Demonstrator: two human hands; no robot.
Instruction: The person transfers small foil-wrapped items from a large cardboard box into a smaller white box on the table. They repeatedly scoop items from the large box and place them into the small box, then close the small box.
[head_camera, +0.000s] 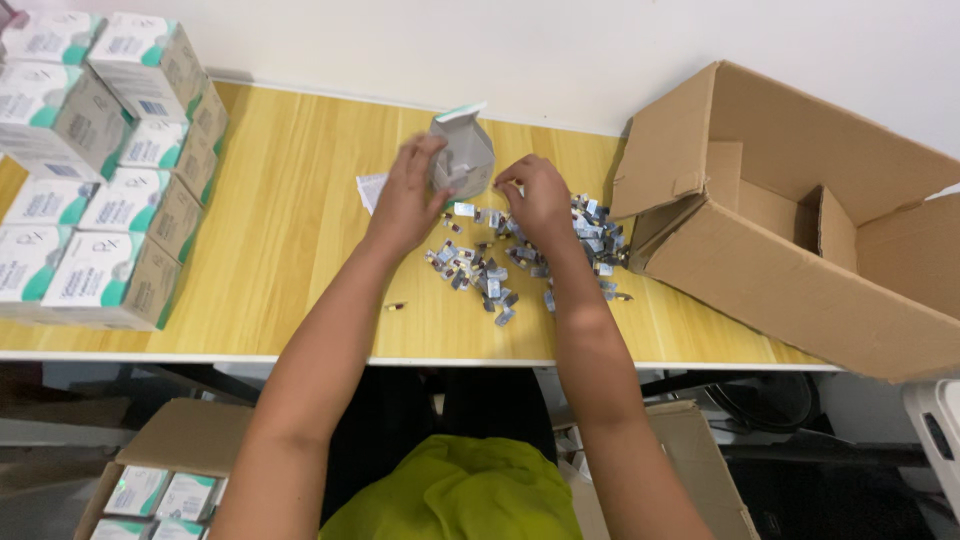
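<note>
My left hand (408, 196) grips a small open grey carton (463, 153) with a green-and-white flap, tilted on the yellow wooden table (290, 250). My right hand (538, 200) hovers just right of the carton with fingers curled, over a scattered pile of small vials (520, 262). Whether it holds a vial is hidden by the fingers. A white leaflet (371, 189) lies under my left hand. One stray vial (396, 306) lies nearer the table's front edge.
Stacked white-and-green boxes (95, 165) fill the table's left end. A large open cardboard box (800, 220) lies on its side at the right. On the floor, a cardboard box (160, 480) holds more white-and-green boxes; another cardboard box (700, 470) stands lower right.
</note>
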